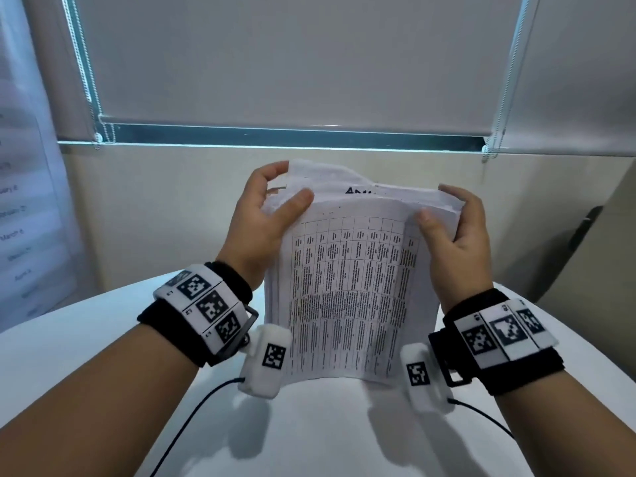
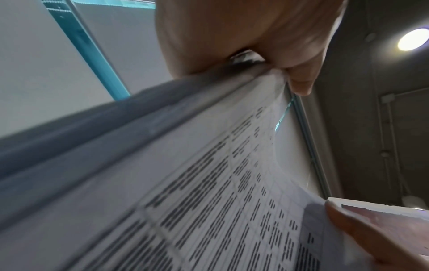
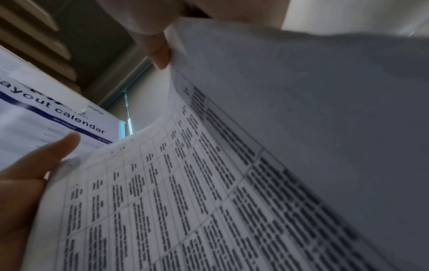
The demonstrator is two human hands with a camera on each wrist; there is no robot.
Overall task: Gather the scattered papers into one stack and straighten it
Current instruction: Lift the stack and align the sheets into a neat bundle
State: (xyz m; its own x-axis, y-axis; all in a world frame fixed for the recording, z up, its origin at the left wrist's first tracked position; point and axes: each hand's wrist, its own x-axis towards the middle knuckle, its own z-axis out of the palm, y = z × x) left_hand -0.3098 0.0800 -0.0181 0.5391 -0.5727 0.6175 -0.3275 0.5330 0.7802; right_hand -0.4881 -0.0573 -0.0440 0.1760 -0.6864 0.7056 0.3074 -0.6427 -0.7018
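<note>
A stack of white papers stands upright on its bottom edge on the white table; the front sheet carries a printed grid of text. My left hand grips the stack's upper left side, thumb on the front sheet, fingers behind. My right hand grips the upper right side the same way. The top edges are uneven, with back sheets sticking up higher. In the left wrist view the papers fill the frame under my left hand. The right wrist view shows the bowed front sheet and my right hand's thumb.
A wall and a lowered roller blind stand behind the table. A poster with a calendar hangs at the left. Cables run from both wrist cameras across the table's near part.
</note>
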